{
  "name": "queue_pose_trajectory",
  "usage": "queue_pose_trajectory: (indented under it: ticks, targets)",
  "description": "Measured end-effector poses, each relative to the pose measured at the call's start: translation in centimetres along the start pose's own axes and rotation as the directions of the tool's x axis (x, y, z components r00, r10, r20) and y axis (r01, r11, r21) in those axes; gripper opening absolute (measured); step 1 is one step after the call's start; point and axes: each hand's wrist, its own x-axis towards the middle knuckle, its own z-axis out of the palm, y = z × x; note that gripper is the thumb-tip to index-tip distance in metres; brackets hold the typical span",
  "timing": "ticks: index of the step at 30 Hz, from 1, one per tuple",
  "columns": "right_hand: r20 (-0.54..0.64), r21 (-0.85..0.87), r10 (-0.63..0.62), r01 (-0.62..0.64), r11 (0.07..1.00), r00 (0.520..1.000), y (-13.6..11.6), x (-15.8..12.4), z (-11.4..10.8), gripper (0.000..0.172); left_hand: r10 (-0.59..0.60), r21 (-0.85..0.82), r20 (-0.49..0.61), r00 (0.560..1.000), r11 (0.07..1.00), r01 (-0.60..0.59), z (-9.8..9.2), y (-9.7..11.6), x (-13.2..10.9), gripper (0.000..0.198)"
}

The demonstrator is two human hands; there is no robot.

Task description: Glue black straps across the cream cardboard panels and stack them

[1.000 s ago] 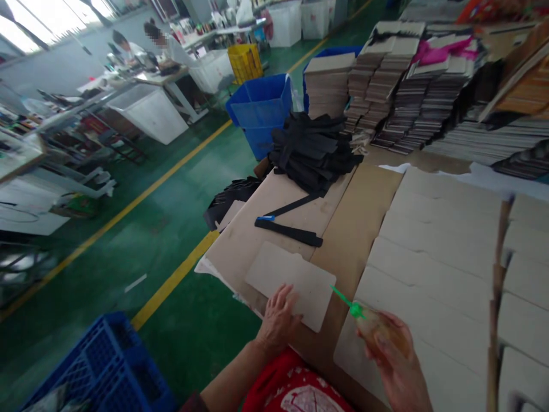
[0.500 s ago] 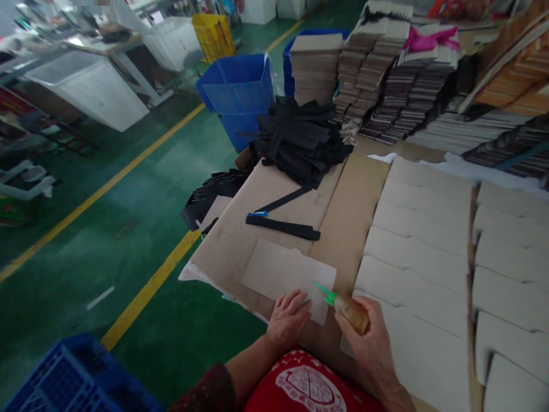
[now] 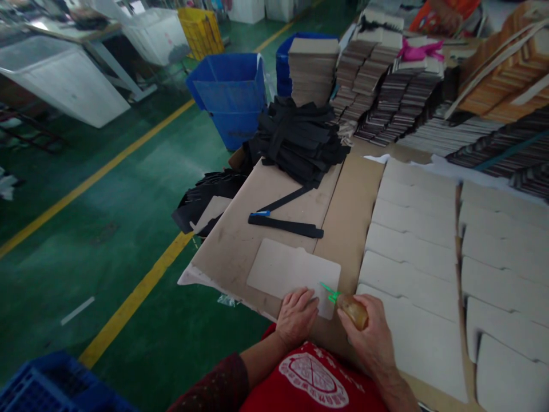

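Note:
A beige rounded-corner board (image 3: 281, 266) lies flat near the front edge of the table. My left hand (image 3: 298, 316) rests on its near edge, fingers laid out flat. In my right hand (image 3: 374, 332) is a squeeze bottle (image 3: 352, 312) with brownish contents and a thin green nozzle. The nozzle points left over the board's right part; whether its tip touches the surface I cannot tell. Just beyond the board lie black strips (image 3: 285, 227) with a small blue tool (image 3: 260, 213) on them.
Overlapping rows of beige boards (image 3: 412, 257) cover the table at right. A heap of black strips (image 3: 295, 134) sits at the far edge, before a blue bin (image 3: 231, 94). Tall board stacks (image 3: 313, 68) stand behind. A blue crate (image 3: 55, 386) is on the floor.
The camera view has shifted slightly, moving the scene in the picture. Both hands stay almost in place at the board, with the bottle still held at its right part.

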Motion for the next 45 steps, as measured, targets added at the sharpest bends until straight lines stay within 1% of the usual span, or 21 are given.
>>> queue_pose_trajectory:
  ticks: [5,11,24,31,35,41,45]
  targets:
    - [-0.006,-0.044,-0.016,0.015,0.999,1.000,0.3,-0.1,0.0,0.042,0.032,0.013,-0.066,0.997,0.999,-0.031,0.6,-0.2,-0.1,0.028]
    - [0.013,-0.072,-0.040,0.041,0.997,0.999,-0.1,0.2,-0.2,0.036,0.059,0.026,-0.116,0.992,0.998,-0.057,0.6,-0.3,-0.1,0.027]
    - [0.064,-0.109,-0.107,0.114,0.988,0.992,-0.6,0.7,-0.3,0.028,0.094,0.053,-0.154,0.984,0.995,-0.087,0.8,-0.4,0.0,0.026]
    - [0.080,-0.104,-0.181,0.189,0.976,0.980,-1.2,1.1,0.5,0.024,0.104,0.060,-0.170,0.980,0.994,-0.095,0.9,-0.5,0.0,0.025]
    - [0.070,-0.143,-0.236,0.244,0.959,0.969,-1.2,1.6,0.7,0.026,0.100,0.064,-0.182,0.978,0.994,-0.089,1.0,-0.5,-0.1,0.022]
    - [0.065,-0.228,-0.250,0.258,0.939,0.966,-1.0,2.3,-0.2,0.028,0.105,0.057,-0.181,0.978,0.994,-0.096,0.8,-0.4,-0.1,0.025]
    - [0.108,-0.255,-0.197,0.219,0.942,0.974,-0.9,2.2,-1.0,0.026,0.101,0.052,-0.182,0.978,0.994,-0.093,0.6,-0.4,-0.1,0.024]
